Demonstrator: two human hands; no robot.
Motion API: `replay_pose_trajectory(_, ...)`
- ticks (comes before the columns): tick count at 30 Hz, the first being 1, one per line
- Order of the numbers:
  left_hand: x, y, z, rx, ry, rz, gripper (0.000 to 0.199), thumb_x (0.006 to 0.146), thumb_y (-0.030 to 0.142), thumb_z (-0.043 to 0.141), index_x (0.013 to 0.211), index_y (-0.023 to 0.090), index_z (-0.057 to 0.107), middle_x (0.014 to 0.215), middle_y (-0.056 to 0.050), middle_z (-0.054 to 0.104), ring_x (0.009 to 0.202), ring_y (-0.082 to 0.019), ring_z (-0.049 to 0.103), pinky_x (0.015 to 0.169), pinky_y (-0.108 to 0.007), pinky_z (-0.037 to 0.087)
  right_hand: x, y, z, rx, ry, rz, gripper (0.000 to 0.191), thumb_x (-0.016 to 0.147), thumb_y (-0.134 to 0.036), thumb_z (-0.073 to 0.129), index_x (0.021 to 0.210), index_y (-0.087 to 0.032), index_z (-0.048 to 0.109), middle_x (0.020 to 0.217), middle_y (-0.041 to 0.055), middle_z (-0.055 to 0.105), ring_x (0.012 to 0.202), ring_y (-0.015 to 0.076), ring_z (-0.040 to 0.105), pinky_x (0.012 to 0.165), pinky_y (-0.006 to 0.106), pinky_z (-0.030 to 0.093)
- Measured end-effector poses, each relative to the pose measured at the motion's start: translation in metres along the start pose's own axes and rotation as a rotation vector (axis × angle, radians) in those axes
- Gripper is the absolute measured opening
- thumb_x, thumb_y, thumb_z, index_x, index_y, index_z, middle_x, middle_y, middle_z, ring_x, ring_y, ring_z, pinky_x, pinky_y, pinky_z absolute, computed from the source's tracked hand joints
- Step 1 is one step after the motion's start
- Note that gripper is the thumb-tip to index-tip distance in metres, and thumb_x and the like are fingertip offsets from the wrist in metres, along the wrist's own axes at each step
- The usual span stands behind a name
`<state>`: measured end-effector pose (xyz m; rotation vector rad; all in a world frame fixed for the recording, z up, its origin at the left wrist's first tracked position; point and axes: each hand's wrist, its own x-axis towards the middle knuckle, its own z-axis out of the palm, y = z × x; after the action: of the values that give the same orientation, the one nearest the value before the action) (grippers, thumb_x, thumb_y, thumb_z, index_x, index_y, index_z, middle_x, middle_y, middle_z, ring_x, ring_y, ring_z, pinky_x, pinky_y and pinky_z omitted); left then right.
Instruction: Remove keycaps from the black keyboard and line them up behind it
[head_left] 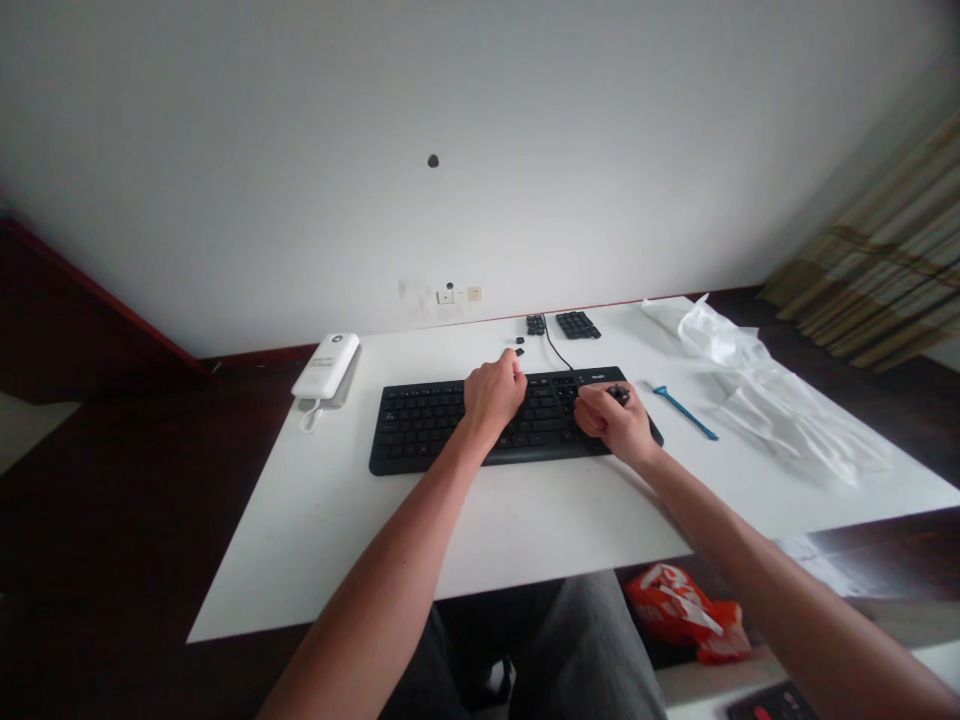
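Observation:
A black keyboard (420, 425) lies across the white table, with its number-pad area at the right partly covered by my right hand. My left hand (493, 392) is over the middle of the keyboard, fingers curled closed; what they hold, if anything, is hidden. Just past its fingertips are loose black keycaps (520, 341). My right hand (616, 415) is closed in a fist above the keyboard's right end, and small black keycaps (619, 394) show between its thumb and fingers. Farther back sit a small group of keycaps (535, 325) and a larger block of keycaps (577, 325).
A blue plastic tool (685, 413) lies right of the keyboard, beside a crumpled white plastic bag (780, 400). At the left stands a white power bank (328, 366) with a short cable. The keyboard cable (555, 346) runs backward. Below the table is a red bag (686, 612).

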<state>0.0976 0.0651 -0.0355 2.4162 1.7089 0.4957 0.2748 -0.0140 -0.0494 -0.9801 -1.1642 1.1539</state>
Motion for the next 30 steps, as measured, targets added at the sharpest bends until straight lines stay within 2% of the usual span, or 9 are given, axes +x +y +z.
replay_pose_trajectory(5,0.001,-0.001,0.001,-0.024,-0.010,-0.026,0.023,0.104,0.030,0.045,0.111,0.025,0.067,0.097,-0.007,0.077,0.091,-0.025,0.072,0.081,-0.032,0.050,0.003,-0.002,0.000,0.012,-0.017,0.052,0.054,0.090,-0.044,0.072,0.052,-0.023,0.039,0.048,-0.0059,0.029,0.043,0.0085,0.024,0.044,0.029,0.012)
replay_pose_trajectory(8,0.002,-0.003,0.002,-0.051,-0.023,-0.026,0.022,0.103,0.032,0.048,0.110,0.025,0.067,0.099,-0.007,0.077,0.093,-0.025,0.072,0.081,-0.033,0.050,0.006,-0.014,0.002,-0.017,0.016,-0.005,0.055,0.089,-0.046,0.073,0.054,-0.023,0.038,0.051,-0.0059,0.029,0.044,0.0086,0.023,0.044,0.029,0.013)
replay_pose_trajectory(11,0.004,-0.004,0.003,-0.069,-0.041,-0.032,0.020,0.103,0.033,0.050,0.108,0.025,0.067,0.099,-0.007,0.077,0.095,-0.026,0.072,0.082,-0.034,0.051,0.016,-0.034,0.006,-0.280,0.097,-0.154,0.054,0.094,-0.051,0.066,0.055,-0.021,0.045,0.052,-0.0031,0.037,0.048,0.0101,0.030,0.046,0.029,0.019)
replay_pose_trajectory(15,0.003,-0.004,0.004,-0.076,-0.025,-0.018,0.018,0.103,0.033,0.052,0.110,0.024,0.066,0.100,-0.008,0.077,0.097,-0.026,0.073,0.084,-0.034,0.051,0.057,-0.048,0.007,-0.808,0.111,-0.296,0.040,0.092,-0.049,0.067,0.068,-0.018,0.070,0.058,0.0008,0.057,0.057,0.0138,0.048,0.057,0.029,0.034)
replay_pose_trajectory(18,0.002,-0.005,0.004,-0.070,-0.006,-0.001,0.017,0.102,0.032,0.054,0.112,0.024,0.066,0.101,-0.008,0.077,0.099,-0.026,0.073,0.084,-0.034,0.051,0.098,-0.039,-0.001,-1.041,0.119,-0.291,0.027,0.089,-0.043,0.070,0.088,-0.019,0.081,0.080,0.0053,0.076,0.071,0.0194,0.063,0.067,0.030,0.043)
replay_pose_trajectory(22,0.002,-0.005,0.004,-0.063,0.009,0.006,0.017,0.102,0.032,0.055,0.111,0.023,0.067,0.100,-0.008,0.077,0.098,-0.026,0.073,0.082,-0.033,0.051,0.136,-0.018,-0.012,-1.260,0.000,-0.204,0.022,0.087,-0.036,0.071,0.096,-0.022,0.084,0.089,0.0060,0.081,0.076,0.0217,0.068,0.072,0.031,0.046)
replay_pose_trajectory(25,0.002,-0.006,0.005,-0.065,0.008,0.007,0.017,0.102,0.031,0.054,0.111,0.024,0.067,0.099,-0.008,0.077,0.097,-0.026,0.073,0.082,-0.034,0.051,0.144,-0.010,-0.011,-1.342,-0.106,-0.167,0.022,0.088,-0.034,0.071,0.102,-0.025,0.085,0.090,0.0050,0.081,0.080,0.0219,0.070,0.074,0.030,0.048)
replay_pose_trajectory(30,0.002,-0.006,0.005,-0.067,0.004,-0.003,0.020,0.104,0.030,0.051,0.113,0.024,0.067,0.101,-0.008,0.077,0.097,-0.026,0.073,0.084,-0.034,0.051,0.144,-0.006,-0.001,-1.431,-0.144,-0.111,0.026,0.087,-0.038,0.073,0.109,-0.028,0.083,0.099,0.0070,0.081,0.092,0.0272,0.073,0.078,0.033,0.051)
